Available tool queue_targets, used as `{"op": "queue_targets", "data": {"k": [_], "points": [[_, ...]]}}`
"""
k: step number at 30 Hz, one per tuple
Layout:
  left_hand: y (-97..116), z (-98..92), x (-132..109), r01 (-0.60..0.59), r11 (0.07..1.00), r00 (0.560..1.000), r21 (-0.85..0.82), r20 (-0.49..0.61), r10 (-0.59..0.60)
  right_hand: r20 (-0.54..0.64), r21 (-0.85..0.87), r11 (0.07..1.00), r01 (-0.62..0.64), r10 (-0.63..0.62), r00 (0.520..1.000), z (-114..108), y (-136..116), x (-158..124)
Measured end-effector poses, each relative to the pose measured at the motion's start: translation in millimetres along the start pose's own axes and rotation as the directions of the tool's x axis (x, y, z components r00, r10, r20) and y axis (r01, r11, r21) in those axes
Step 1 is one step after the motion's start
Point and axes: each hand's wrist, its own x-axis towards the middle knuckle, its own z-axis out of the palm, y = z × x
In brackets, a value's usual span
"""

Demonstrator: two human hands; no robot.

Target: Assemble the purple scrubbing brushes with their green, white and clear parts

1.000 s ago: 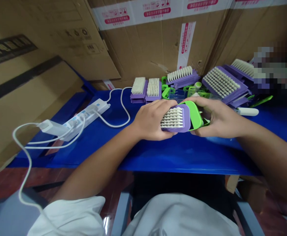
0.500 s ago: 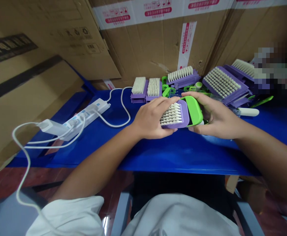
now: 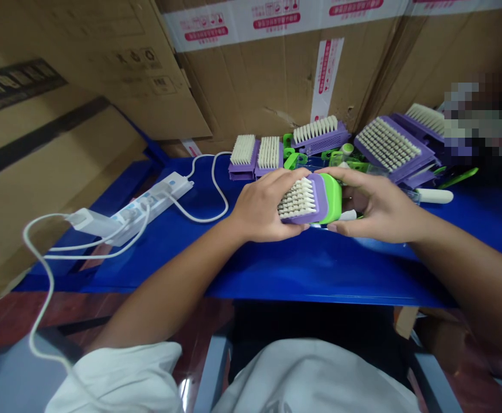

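purple-backed scrub brush (image 3: pixel 299 199) held clear of the table between both hands, cream bristles facing up and toward the left fingers (image 3: pixel 285 179); left hand (image 3: pixel 261 203) arched over its far side, fingers pressed together; right hand (image 3: pixel 377 209) opposite, fingers a little spread, pinching a bright green plastic cover (image 3: pixel 331 199) against the purple back; probably light and stiff, moulded plastic likely slippery, bristles springy and poor for grip; safest hold seemingly along the purple sides, fingertips away from the bristles; beyond the right fingertips, more scrub brushes (image 3: pixel 388 146) and a heap of green plastic parts (image 3: pixel 302 160); well left of the left fingers, a white power strip (image 3: pixel 150 209) on the blue table (image 3: pixel 319 281); ahead of the fingers, taped cardboard cartons (image 3: pixel 255 74).
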Motion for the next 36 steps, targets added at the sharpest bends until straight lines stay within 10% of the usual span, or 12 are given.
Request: {"op": "queue_targets", "data": {"k": [11,36], "points": [[-3.2,3.4,0.0,-0.087,0.996,0.995,-0.036,-0.053,0.085,-0.089,-0.455,0.874,0.173,-0.238,0.967,3.9,6.7,1.6],[-7.2,7.6,0.3,-0.211,0.977,0.974,-0.029,-0.094,0.207,-0.067,-0.342,0.931,0.125,-0.157,0.985,-0.4,3.6,0.5]]}}
